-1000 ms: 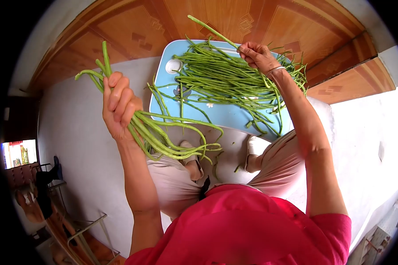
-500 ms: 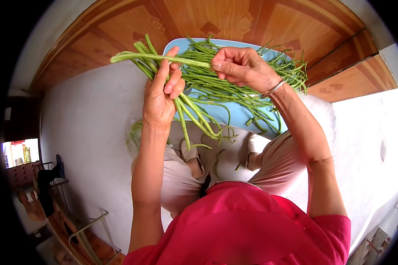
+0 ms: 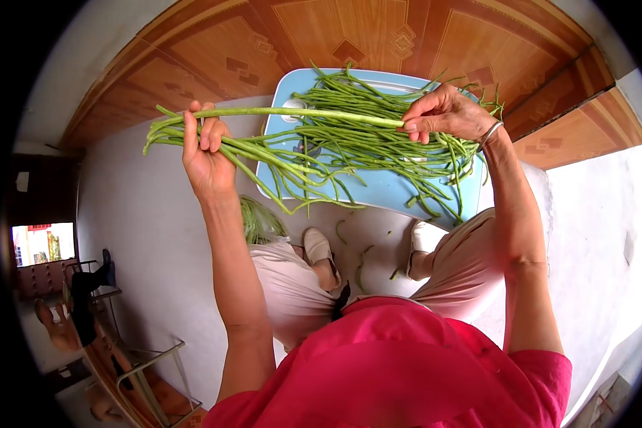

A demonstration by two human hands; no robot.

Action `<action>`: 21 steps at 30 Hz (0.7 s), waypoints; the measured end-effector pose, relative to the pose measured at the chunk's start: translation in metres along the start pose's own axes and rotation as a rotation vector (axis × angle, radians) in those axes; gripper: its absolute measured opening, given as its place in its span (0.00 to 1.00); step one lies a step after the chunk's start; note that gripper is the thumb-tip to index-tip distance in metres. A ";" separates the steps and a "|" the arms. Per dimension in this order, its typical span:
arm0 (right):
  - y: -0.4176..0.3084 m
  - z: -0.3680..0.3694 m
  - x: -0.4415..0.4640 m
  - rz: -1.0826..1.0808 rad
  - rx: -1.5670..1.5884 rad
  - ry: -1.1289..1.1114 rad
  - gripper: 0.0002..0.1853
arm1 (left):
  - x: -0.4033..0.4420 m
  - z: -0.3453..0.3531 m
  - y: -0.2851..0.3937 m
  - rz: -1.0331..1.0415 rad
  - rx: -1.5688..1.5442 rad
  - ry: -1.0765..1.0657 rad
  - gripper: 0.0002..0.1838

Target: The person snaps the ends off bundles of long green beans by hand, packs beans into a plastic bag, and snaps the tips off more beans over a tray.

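Note:
My left hand (image 3: 209, 146) is closed round a bunch of long green beans (image 3: 264, 158), whose lower ends hang to the right over the table's near left side. Between its fingers and my right hand (image 3: 449, 118) stretches one long bean (image 3: 321, 114), roughly level. The thumb and fingertips of my right hand pinch that bean's right end; a bangle circles the wrist. Under it, a large pile of green beans (image 3: 378, 146) lies on the small light blue table (image 3: 378, 187).
A clear plastic bag of green beans (image 3: 260, 220) is on the floor beside my left knee. Bean scraps (image 3: 364, 264) lie between my feet. Wooden panels (image 3: 292, 36) stand behind the table. At the lower left are a metal-framed seat (image 3: 150, 357) and another person's bare foot (image 3: 55, 321).
My left hand reached in toward my right hand, then moved back left with the bunch. My right hand brought its bean to the left hand, then drew right, leaving the bean stretched between them.

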State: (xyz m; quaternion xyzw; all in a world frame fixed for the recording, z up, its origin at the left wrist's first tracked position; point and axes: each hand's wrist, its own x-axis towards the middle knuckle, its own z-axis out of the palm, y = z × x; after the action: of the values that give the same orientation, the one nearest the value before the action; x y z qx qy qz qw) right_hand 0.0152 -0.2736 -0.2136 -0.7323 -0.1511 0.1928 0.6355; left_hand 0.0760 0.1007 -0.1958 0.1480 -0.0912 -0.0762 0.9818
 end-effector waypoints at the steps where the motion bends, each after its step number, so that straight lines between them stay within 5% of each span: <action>1: 0.002 -0.002 -0.001 -0.016 0.011 0.007 0.06 | 0.001 0.000 0.000 0.006 -0.004 -0.003 0.11; 21: 0.000 -0.043 -0.034 0.073 0.054 0.020 0.06 | 0.006 -0.007 0.022 0.197 -0.032 0.047 0.08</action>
State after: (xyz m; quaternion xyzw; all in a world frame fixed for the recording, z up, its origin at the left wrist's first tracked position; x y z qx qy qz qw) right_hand 0.0061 -0.3269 -0.2055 -0.7217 -0.1126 0.2125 0.6491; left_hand 0.0860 0.1228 -0.1947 0.1243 -0.0811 0.0228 0.9887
